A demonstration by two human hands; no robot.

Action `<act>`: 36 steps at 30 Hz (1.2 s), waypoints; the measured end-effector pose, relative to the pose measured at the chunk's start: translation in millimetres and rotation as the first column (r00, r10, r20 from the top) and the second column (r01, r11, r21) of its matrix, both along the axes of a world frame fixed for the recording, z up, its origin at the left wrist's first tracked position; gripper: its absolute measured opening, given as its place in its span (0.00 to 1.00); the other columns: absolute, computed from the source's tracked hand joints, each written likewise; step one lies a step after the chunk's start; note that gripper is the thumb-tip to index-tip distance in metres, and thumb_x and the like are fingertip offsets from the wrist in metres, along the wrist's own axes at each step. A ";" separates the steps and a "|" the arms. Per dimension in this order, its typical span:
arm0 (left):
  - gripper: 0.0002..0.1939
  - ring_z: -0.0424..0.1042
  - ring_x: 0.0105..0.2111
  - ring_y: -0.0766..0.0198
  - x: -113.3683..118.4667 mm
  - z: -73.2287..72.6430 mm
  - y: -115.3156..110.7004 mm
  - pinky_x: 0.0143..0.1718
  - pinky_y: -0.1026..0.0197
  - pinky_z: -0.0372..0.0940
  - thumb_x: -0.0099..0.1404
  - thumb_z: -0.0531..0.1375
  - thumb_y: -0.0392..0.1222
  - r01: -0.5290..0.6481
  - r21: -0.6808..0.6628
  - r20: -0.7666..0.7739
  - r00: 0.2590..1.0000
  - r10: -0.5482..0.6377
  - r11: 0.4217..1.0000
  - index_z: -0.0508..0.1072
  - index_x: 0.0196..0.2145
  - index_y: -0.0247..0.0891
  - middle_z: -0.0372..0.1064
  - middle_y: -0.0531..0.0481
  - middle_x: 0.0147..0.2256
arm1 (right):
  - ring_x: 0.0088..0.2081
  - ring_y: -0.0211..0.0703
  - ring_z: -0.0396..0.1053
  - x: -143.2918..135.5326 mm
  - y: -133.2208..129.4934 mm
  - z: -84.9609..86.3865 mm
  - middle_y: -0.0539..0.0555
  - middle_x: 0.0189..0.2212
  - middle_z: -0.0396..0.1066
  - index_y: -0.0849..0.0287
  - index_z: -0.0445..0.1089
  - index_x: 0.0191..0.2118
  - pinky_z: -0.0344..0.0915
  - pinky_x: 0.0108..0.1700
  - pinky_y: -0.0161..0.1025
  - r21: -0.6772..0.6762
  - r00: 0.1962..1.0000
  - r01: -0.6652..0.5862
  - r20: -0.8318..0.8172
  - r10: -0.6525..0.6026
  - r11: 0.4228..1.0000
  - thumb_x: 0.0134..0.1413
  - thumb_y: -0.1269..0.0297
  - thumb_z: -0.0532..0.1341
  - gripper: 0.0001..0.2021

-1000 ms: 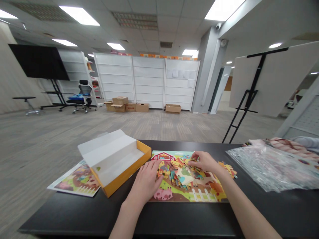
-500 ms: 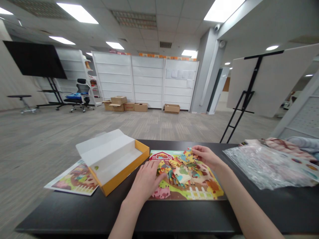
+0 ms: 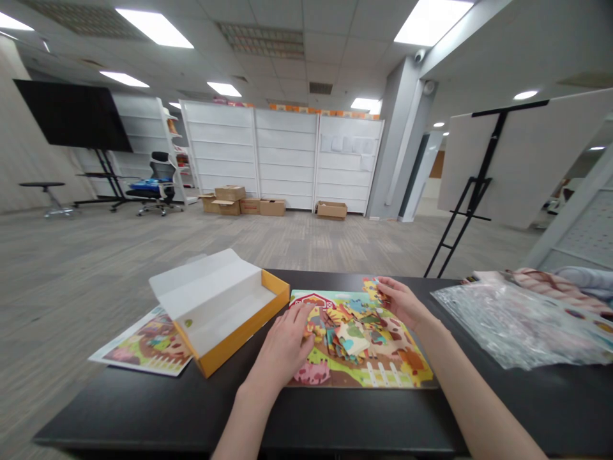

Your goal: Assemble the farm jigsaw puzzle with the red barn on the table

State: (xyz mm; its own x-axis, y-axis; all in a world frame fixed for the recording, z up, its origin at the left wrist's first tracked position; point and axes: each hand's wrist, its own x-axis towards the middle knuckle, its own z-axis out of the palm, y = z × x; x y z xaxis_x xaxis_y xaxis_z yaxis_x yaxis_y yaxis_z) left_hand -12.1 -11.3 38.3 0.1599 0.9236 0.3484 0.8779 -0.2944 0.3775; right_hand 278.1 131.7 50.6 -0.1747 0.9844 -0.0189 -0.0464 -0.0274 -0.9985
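A farm picture board lies flat on the black table, with a red barn at its upper left and white fence posts low down. Several loose puzzle pieces are heaped on its middle. My right hand pinches a yellow and orange puzzle piece above the board's upper right edge. Over the board's left side rests my left hand, its fingers spread beside the heap and touching the board or pieces; it holds nothing that I can see.
An open yellow box with a white inside stands left of the board, partly over a printed farm sheet. Clear plastic packaging lies on the right of the black table. Cardboard boxes are on the floor beyond.
My right hand has lifted a piece slightly up and away from the heap, and more of that piece shows. My left hand has barely moved. The whole view has shifted a little.
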 end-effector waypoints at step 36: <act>0.27 0.65 0.57 0.52 -2.2 -4.9 -1.9 0.57 0.51 0.61 0.64 0.53 0.39 -0.074 -0.162 -0.103 0.993 0.057 0.984 0.64 0.60 0.38 0.68 0.40 0.56 | 0.44 0.50 0.76 84.3 40.2 -30.5 0.62 0.41 0.79 0.61 0.74 0.48 0.67 0.43 0.39 0.438 0.276 0.215 0.830 -0.485 0.873 0.54 0.75 0.53 0.18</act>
